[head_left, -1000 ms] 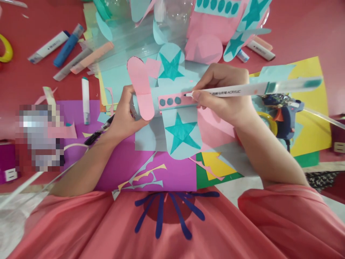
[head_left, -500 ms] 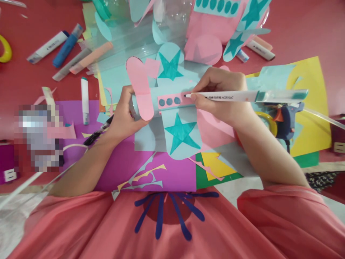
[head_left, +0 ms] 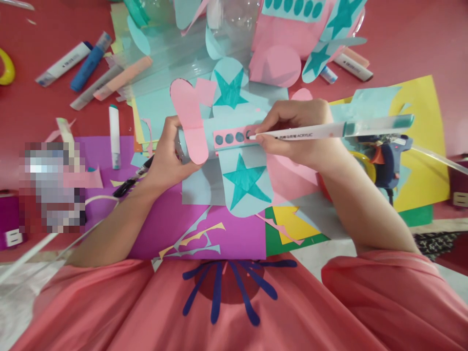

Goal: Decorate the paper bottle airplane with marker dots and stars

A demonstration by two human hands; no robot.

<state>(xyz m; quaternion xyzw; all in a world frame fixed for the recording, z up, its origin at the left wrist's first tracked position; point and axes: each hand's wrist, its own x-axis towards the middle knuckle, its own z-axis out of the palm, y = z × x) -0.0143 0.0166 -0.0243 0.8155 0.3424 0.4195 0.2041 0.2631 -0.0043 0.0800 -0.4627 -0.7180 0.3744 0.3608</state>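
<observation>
My left hand (head_left: 170, 158) grips the left end of a toy plane (head_left: 234, 118) made of light blue paper, its thumb and fingers around the rounded, clear-looking end. A long pink paper piece (head_left: 192, 124) lies across that end. Teal stars mark the upper wing (head_left: 222, 100) and lower wing (head_left: 237, 202). My right hand (head_left: 298, 126) pinches a white acrylic marker (head_left: 327, 131) with a teal cap on its back end. The marker tip touches a pink strip (head_left: 234, 145) along the body, beside several dark teal dots. A curved outline shows at the tip.
A second plane (head_left: 281, 36) in pink and blue stands at the back. Markers (head_left: 91, 61) lie at the left, with a teal-capped one (head_left: 114, 136) nearer. At the right, a glue gun (head_left: 389, 163) rests on yellow paper (head_left: 420, 180). Paper scraps (head_left: 203, 234) lie on purple paper (head_left: 241, 231).
The marker has dropped slightly and moved a little left on the pink strip. A fresh curved mark now shows right of the filled dots. My left hand holds the same place.
</observation>
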